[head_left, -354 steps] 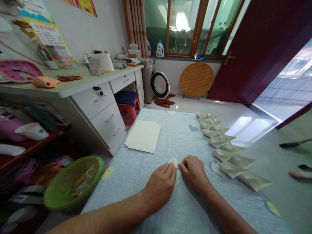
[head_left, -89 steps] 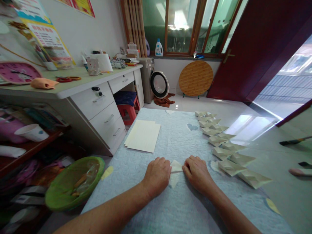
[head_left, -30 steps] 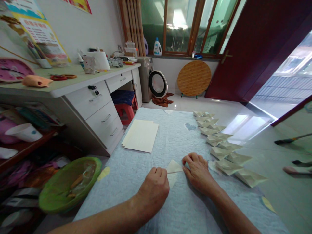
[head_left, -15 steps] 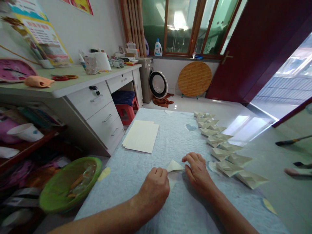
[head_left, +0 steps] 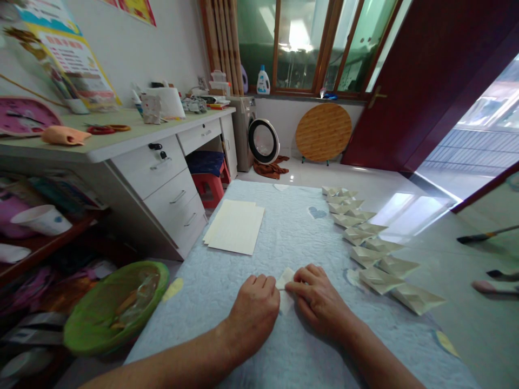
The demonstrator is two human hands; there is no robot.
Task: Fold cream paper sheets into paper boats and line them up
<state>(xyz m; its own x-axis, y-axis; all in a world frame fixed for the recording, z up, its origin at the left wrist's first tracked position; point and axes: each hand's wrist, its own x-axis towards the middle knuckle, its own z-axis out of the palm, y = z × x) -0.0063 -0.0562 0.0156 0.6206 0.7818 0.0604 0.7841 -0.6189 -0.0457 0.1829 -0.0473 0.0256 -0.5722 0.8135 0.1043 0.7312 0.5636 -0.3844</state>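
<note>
A small folded piece of cream paper (head_left: 285,279) lies on a pale blue quilted mat (head_left: 292,237) on the floor. My left hand (head_left: 253,313) is curled, with its fingertips pinching the paper's left edge. My right hand (head_left: 320,302) presses on the paper's right side with bent fingers. Most of the paper is hidden under both hands. A stack of flat cream sheets (head_left: 235,233) lies further back on the mat's left. A row of several finished folded paper boats (head_left: 377,259) runs along the mat's right edge.
A green basin (head_left: 115,305) sits left of the mat, near a white desk with drawers (head_left: 162,178). A red stool (head_left: 211,186) is under the desk. A washing machine (head_left: 259,138) and a round wooden board (head_left: 323,131) stand at the back. Someone's foot (head_left: 492,286) shows at far right.
The raised paper flap has been pressed down. My right hand slid left over the paper and both hands have come closer together.
</note>
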